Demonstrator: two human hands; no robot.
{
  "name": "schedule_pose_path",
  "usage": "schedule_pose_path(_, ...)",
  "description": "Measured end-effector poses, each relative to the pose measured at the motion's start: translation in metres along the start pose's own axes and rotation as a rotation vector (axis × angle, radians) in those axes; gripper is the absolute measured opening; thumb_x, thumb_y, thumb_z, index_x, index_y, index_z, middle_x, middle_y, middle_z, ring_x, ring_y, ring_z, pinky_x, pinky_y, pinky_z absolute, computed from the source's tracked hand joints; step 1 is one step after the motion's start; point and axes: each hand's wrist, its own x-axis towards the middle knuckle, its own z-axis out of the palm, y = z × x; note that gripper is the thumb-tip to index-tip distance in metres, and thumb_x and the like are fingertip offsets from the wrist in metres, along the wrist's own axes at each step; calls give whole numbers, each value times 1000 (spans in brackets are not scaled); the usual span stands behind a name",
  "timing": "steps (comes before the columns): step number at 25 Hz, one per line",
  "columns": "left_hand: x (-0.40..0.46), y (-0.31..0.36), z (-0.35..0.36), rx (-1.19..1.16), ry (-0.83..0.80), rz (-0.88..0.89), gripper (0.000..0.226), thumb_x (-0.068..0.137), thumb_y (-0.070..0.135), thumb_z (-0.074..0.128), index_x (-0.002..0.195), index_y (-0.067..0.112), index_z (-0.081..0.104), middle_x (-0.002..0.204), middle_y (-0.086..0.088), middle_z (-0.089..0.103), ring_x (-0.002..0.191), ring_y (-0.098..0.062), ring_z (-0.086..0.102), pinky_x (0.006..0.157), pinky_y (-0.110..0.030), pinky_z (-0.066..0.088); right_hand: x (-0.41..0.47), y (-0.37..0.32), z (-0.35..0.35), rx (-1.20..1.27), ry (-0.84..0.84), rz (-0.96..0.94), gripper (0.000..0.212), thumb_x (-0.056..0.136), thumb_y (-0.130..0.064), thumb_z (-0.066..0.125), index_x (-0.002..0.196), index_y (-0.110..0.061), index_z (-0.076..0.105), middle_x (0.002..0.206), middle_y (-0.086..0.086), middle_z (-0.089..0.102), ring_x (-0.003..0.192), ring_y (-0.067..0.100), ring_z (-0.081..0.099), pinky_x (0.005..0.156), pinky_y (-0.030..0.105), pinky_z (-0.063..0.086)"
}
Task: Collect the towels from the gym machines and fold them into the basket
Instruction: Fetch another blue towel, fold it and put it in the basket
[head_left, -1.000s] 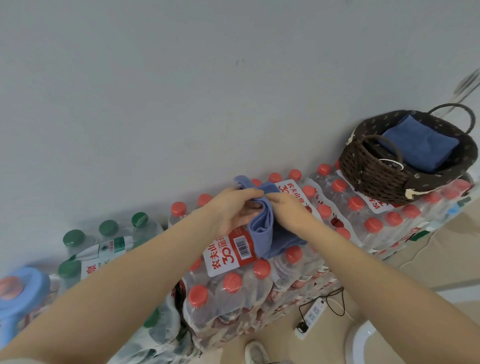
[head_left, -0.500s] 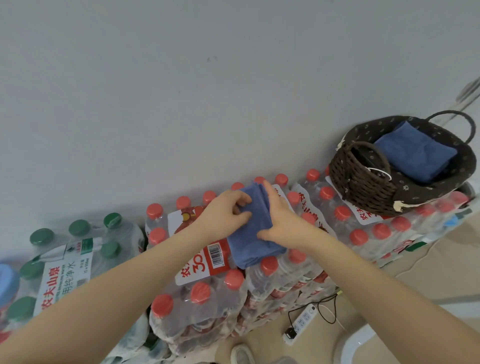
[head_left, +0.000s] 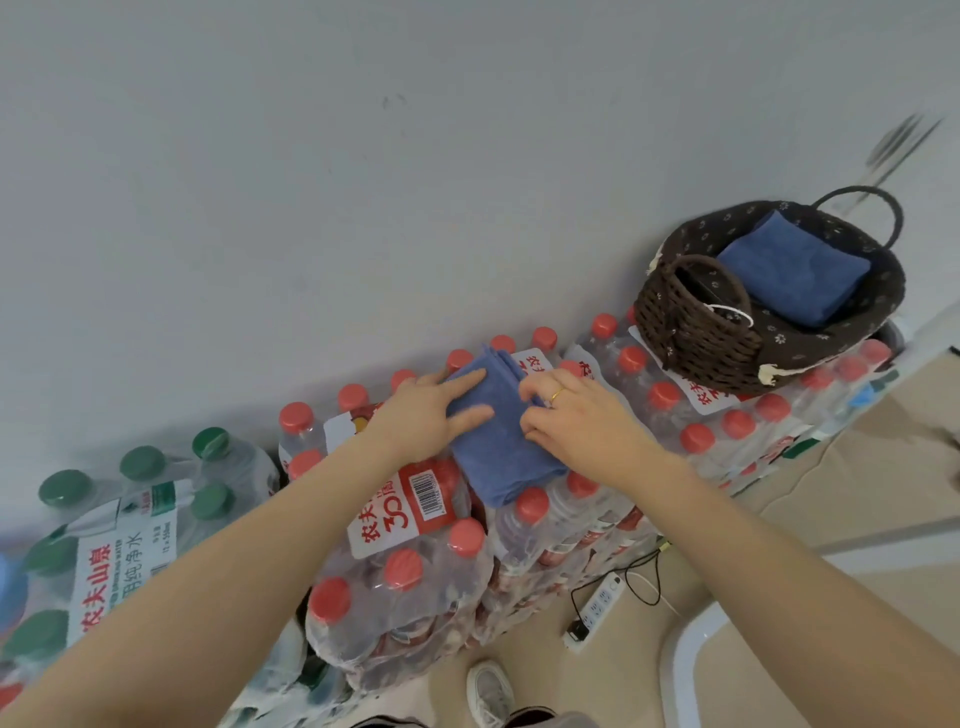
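Note:
A folded blue towel (head_left: 501, 441) lies on top of the shrink-wrapped packs of red-capped water bottles (head_left: 415, 587). My left hand (head_left: 426, 410) presses flat on the towel's left side with straight fingers. My right hand (head_left: 571, 415), wearing a ring, rests on the towel's right edge with its fingers bent down onto the cloth. To the right, a dark woven basket (head_left: 696, 327) with handles stands on the bottle packs, and a second folded blue towel (head_left: 795, 270) lies inside it.
A plain grey wall (head_left: 415, 182) rises right behind the bottles. Green-capped bottle packs (head_left: 135, 519) stand at the left. On the floor below are a white power strip (head_left: 597, 608) with cables and a shoe (head_left: 491, 691).
The towel went from bunched between both hands to folded flat on the bottles. My left hand has opened and now presses on it; my right hand has shifted to its right edge.

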Motion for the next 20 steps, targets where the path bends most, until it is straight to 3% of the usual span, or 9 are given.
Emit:
schedule_pose_path(1,4,-1,-5,-67,42,4,55,92,50,41,142,29,32,147,-9,40,132,-29,39,108,-34,30,2,-3,0,-49,-1,-6,9,63,-16,74,63,-18,66,83,2,64,77,21,58,54,30,46)
schedule_pose_path(3,10,2,-15,-134,36,-28,45,96,35,42,139,20,41,142,-8,47,130,-26,43,104,-29,32,2,-10,-8,-19,-93,51,6,77,-16,64,79,-12,69,88,5,65,81,27,63,63,35,47)
schedule_pose_path(5,14,7,-21,-150,-12,-96,44,95,35,44,131,9,48,135,-15,53,122,-30,49,95,-31,37,-10,-17,-8,29,-130,204,47,88,-46,37,103,-12,65,110,3,62,103,23,58,87,37,42)
schedule_pose_path(6,14,8,-23,-171,-22,-137,44,94,39,45,121,6,54,128,-18,57,115,-32,53,87,-32,39,-18,-24,-6,52,-138,276,70,81,-63,24,114,-14,60,121,0,58,113,20,53,99,37,35)
schedule_pose_path(9,16,6,-25,-399,-11,-232,41,90,39,52,116,7,55,120,-17,61,105,-31,58,81,-31,43,-39,-52,12,50,-139,430,100,61,-77,24,134,-11,44,140,3,48,132,21,42,114,45,18)
schedule_pose_path(11,16,9,-26,-667,-17,-211,45,91,24,53,134,17,43,127,-9,53,111,-25,54,92,-31,44,-42,-58,23,150,-74,554,90,64,-71,37,132,-14,44,133,3,54,127,22,48,113,47,24)
schedule_pose_path(14,10,17,-35,-911,-67,-96,44,94,10,44,137,21,43,139,-1,47,122,-18,49,102,-26,39,-43,-53,19,410,99,675,62,67,-53,62,117,-18,52,114,0,61,106,21,57,97,45,43)
schedule_pose_path(18,13,30,-46,-1149,-177,-29,40,96,12,39,132,29,47,126,0,58,113,-19,57,94,-31,48,-46,-40,-13,996,498,775,40,82,-22,55,117,-3,53,102,11,60,94,25,59,75,25,52)
schedule_pose_path(20,23,47,-48,-1202,-272,17,32,99,32,32,119,26,56,112,-2,64,100,-16,61,86,-30,49,-46,-22,-31,1194,680,878,30,85,-21,45,112,-14,56,100,0,58,92,12,57,70,10,48)
